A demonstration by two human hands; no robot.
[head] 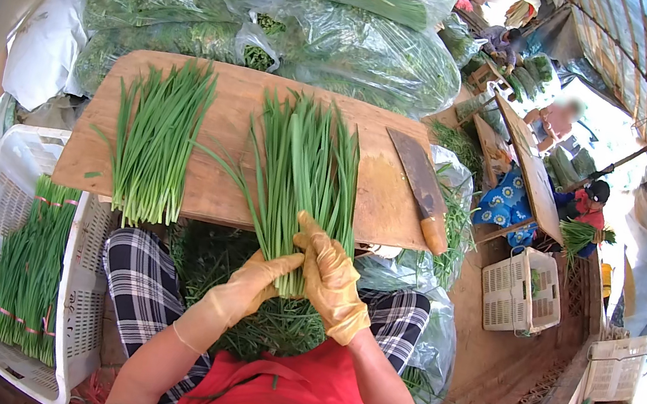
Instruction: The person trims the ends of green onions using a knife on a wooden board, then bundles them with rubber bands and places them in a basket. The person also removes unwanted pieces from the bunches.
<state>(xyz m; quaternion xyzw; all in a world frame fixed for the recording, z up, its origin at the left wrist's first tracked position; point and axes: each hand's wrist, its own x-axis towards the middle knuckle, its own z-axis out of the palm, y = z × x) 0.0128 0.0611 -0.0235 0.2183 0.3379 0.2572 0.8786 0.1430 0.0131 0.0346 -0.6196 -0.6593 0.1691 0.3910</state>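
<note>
A loose bunch of green garlic chives (305, 160) lies with its leaves on a wooden board (223, 184), and its pale stem ends reach past the near edge. My left hand (261, 279), in a thin yellowish glove, clasps the stems from the left. From the right, my right hand (332, 281), gloved alike, holds the same stems, its fingers on top and near the left thumb. A second pile of chives (159, 140) rests on the board's left part, stems towards me. At the right end lies a cleaver (418, 183) with a dark blade and wooden handle.
On the left, a white plastic crate (76, 314) holds banded chive bundles (33, 267). Big plastic bags of greens (351, 44) are stacked behind the board. Trimmings (275, 330) lie between my knees. Several people work at the right, one in red (591, 213) near another crate (521, 295).
</note>
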